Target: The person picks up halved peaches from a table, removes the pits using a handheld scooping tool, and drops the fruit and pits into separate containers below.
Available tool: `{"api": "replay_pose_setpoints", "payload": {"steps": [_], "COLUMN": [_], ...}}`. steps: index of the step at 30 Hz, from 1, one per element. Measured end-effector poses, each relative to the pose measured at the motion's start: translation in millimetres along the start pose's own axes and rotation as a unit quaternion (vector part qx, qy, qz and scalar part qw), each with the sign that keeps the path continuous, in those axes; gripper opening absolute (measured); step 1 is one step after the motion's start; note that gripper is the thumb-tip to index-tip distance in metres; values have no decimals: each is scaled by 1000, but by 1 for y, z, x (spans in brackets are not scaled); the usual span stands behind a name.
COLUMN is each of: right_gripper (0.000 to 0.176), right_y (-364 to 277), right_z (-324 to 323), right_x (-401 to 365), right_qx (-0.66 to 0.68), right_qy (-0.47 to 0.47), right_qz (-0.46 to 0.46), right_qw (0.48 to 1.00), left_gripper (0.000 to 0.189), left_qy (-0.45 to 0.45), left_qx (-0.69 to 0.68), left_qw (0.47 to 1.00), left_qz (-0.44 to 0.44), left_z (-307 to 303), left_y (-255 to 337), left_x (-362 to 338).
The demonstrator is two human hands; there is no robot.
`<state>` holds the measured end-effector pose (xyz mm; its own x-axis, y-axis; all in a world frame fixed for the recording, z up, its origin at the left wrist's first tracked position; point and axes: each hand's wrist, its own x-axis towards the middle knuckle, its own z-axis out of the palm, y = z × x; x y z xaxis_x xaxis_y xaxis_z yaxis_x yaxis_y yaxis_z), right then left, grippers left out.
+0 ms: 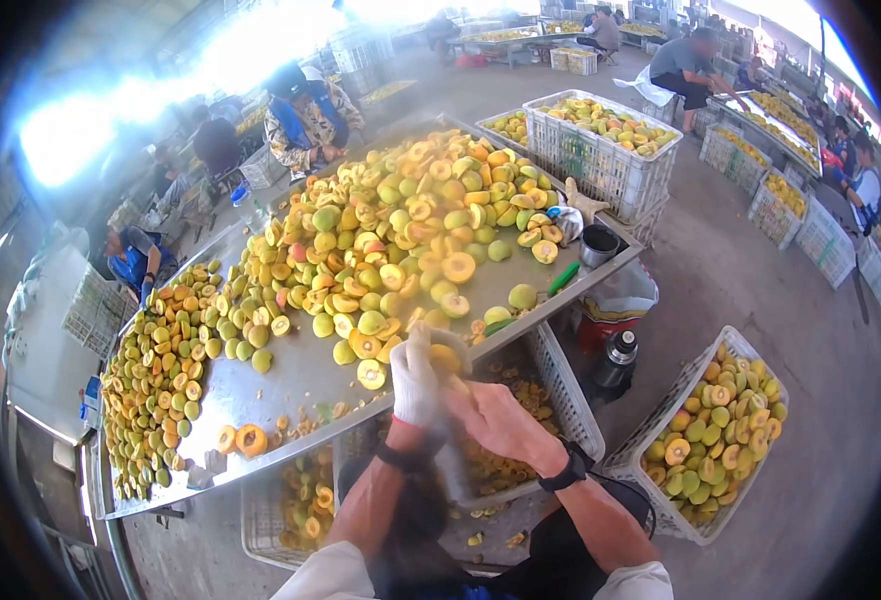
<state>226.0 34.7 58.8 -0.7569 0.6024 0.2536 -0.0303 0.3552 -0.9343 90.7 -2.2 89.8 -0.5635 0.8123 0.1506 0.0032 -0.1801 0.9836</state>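
My left hand (417, 380), in a white glove, is closed around a yellow peach (446, 360) at the near edge of the metal table. My bare right hand (500, 418) meets it from the right, its fingers curled against the fruit. Whatever those fingers hold is hidden and blurred. Beyond my hands lies a large heap of peaches (360, 250), many halved, some showing pits or hollows. A green-handled tool (563, 278) lies near the table's right edge. Under my hands stands a crate (572, 395) with small fruit scraps.
A dark metal cup (598, 245) and a crumpled glove (566, 224) sit at the table's right corner. A thermos (615, 360) stands on the floor. Full crates (628, 462) stand right and far right (600, 165). A person (305, 120) works across the table.
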Motion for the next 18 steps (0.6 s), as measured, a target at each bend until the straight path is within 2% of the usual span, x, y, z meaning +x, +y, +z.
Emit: {"api": "replay_pose_setpoints", "payload": {"steps": [1,3,6,10,12,15,18], "right_gripper": [43,47,53,54,54,53,53], "right_y": [-3,-9,-7,-2,4,6,-7], "right_z": [-3,-11,-15,-7,-1,3,0], "right_x": [-1,-3,-7,-10,-13,-12,-18], "right_qx": [9,26,207,328,386,418,423], "right_qy": [-13,-38,-123,-131,-126,-117,-106], "right_qz": [18,52,245,264,259,245,234], "right_qw": [1000,998,939,898,876,867,869], "left_gripper": [67,66,65,55,60,63,63], "left_qy": [-33,-42,-43,-54,-31,9,30], "left_qx": [1,10,-17,-109,-112,-203,-246], "left_qw": [999,999,999,993,992,973,965], "left_qz": [-3,-4,-5,13,-49,-109,-85], "left_z": [-3,-3,4,5,6,13,14], "left_y": [-4,-9,-7,-12,-12,-14,-6], "left_x": [2,2,0,0,0,4,9]}}
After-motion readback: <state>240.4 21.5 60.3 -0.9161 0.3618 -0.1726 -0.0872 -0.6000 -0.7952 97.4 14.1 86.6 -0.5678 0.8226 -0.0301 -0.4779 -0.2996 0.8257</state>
